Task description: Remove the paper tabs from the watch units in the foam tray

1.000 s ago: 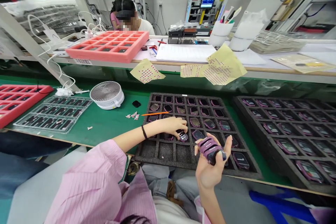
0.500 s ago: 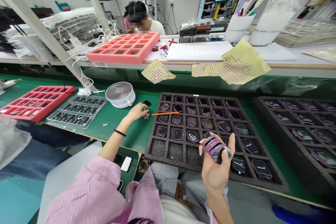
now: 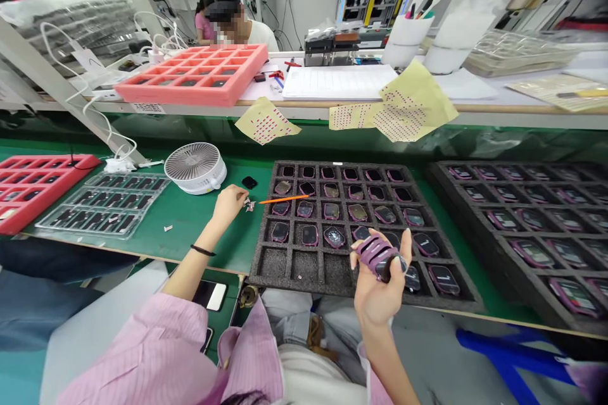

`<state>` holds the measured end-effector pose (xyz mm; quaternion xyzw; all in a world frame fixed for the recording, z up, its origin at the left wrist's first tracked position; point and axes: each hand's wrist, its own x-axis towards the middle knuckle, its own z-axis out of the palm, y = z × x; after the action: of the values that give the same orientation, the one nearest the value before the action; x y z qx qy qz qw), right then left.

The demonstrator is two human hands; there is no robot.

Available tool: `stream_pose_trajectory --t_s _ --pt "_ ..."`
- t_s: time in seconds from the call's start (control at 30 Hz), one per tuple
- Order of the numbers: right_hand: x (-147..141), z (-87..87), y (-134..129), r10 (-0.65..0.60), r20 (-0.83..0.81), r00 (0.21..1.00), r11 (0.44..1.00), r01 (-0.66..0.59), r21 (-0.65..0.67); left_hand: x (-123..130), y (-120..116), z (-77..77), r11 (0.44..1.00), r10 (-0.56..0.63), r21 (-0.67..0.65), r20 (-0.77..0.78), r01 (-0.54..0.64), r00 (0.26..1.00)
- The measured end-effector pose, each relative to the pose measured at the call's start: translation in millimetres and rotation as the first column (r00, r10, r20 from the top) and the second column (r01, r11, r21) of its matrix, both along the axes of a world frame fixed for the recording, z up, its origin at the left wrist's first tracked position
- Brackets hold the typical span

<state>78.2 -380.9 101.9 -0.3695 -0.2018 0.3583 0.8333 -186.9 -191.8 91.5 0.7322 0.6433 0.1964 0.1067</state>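
Note:
My right hand [image 3: 377, 297] is raised over the near part of a dark foam tray [image 3: 308, 261]. It grips several purple smartwatches [image 3: 375, 252] stacked together, their sides facing up and a glossy face near my thumb. My left hand [image 3: 230, 204] rests on the green bench left of the tray. Its fingers are drawn together at a little heap of small scraps [image 3: 249, 205]; whether a piece is pinched between them is hidden. A black square piece [image 3: 249, 183] lies just beyond those fingers. An orange stick [image 3: 285, 199] reaches from beside the scraps over the tray's edge.
A white fan [image 3: 195, 168] stands behind my left hand. Further left are a clear plastic tray [image 3: 102, 202] and a red foam tray [image 3: 47, 193]. Another dark foam tray [image 3: 494, 243] of watches lies to the right. Dotted yellow sheets [image 3: 403, 111] hang off the shelf; a person [image 3: 232, 19] sits behind it.
The view has turned slightly to the right. My left fingers have drawn together at the scraps, away from the black piece. My right hand keeps hold of the stacked smartwatches.

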Motion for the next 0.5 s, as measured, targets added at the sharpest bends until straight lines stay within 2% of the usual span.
stream_pose_trajectory --t_s 0.07,0.13,0.2,0.27,0.33,0.4,0.5 --pt "-4 1.6 2 0.017 -0.010 1.000 1.000 -0.017 0.017 20 -23 15.9 0.990 -0.031 0.143 0.185 0.004 0.982" --pt "-11 4.5 3 0.044 -0.019 0.999 0.998 -0.043 0.052 52 -57 33.4 0.964 -0.209 0.248 0.469 0.099 0.858" --pt "-19 8.1 4 0.078 -0.024 0.997 0.993 -0.076 0.087 87 -94 48.0 0.933 -0.344 0.306 0.601 0.190 0.721" --pt "-27 11.0 4 0.101 -0.015 0.995 0.990 -0.099 0.101 120 -125 55.9 0.891 -0.443 0.385 0.627 0.240 0.640" --pt "-33 12.3 3 0.088 0.003 0.996 0.992 -0.088 0.088 142 -144 56.5 0.873 -0.479 0.427 0.660 0.237 0.578" --pt "-36 12.0 3 0.059 0.017 0.998 0.996 -0.060 0.066 155 -152 52.1 0.865 -0.489 0.453 0.673 0.213 0.554" --pt "-38 10.0 3 0.041 0.028 0.999 0.998 -0.042 0.041 161 -154 43.4 0.848 -0.501 0.503 0.653 0.169 0.569"
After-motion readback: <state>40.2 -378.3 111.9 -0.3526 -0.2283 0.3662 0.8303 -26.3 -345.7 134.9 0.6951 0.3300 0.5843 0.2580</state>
